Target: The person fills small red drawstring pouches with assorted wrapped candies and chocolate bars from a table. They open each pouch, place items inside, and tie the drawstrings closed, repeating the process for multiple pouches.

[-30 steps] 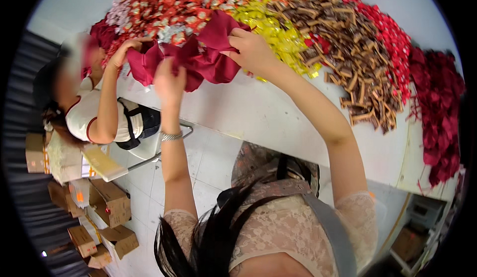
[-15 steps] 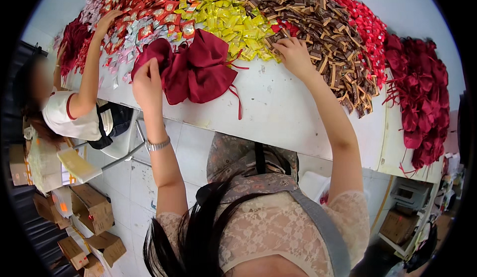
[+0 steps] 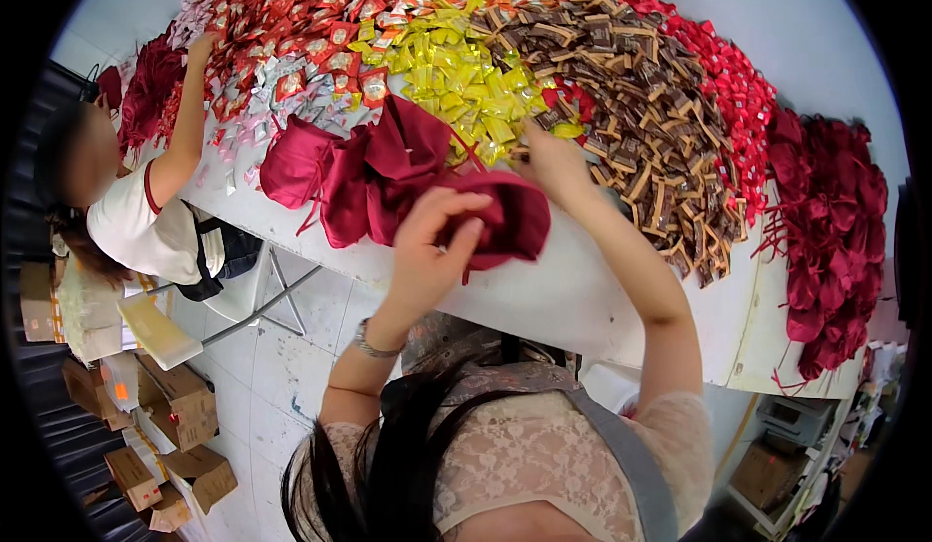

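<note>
My left hand (image 3: 432, 246) has its thumb and fingers bent round the rim of a dark red fabric pouch (image 3: 510, 221), whose mouth gapes toward my right hand. More dark red pouches (image 3: 354, 187) lie bunched beside it on the table. Just past the pouch mouth is my right hand (image 3: 558, 163), with its fingers curled in and partly hidden. What they hold I cannot make out. A yellow packet (image 3: 568, 130) shows right by its knuckles, at the border of the yellow packets (image 3: 447, 81) and the brown packets (image 3: 646, 105).
Red packets (image 3: 291, 17) and pale packets (image 3: 282, 71) cover the white table's (image 3: 602, 314) far left. Stacked dark red pouches (image 3: 830, 241) hang over its right end. A co-worker (image 3: 146, 221) sits at the left, one arm reaching in. Cardboard boxes (image 3: 180, 411) stand on the floor.
My left hand has moved right and nearer, and a pouch now stands with its mouth open by it. My right hand has drawn back from the brown packets toward that pouch.
</note>
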The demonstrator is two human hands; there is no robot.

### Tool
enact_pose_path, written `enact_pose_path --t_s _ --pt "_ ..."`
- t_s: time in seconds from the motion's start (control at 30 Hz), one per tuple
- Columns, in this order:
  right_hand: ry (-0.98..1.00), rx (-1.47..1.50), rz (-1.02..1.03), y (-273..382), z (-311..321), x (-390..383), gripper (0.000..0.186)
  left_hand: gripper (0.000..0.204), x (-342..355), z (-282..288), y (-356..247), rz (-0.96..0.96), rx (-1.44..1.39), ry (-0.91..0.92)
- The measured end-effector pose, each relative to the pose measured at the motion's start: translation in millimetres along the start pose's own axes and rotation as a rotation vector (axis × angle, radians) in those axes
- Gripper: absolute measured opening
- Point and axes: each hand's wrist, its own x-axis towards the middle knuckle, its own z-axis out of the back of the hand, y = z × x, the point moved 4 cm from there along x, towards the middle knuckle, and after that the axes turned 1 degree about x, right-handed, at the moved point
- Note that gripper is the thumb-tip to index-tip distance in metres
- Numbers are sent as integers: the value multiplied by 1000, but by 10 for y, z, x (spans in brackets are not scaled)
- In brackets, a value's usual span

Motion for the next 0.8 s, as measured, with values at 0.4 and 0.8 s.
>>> enact_pose_path --t_s 0.4,0.8 --pt "-296 443 155 -2 431 2825 45 17 243 -195 1010 168 -334 21" --pt "-254 325 -106 -453 480 3532 60 17 210 -202 1054 95 -129 26"
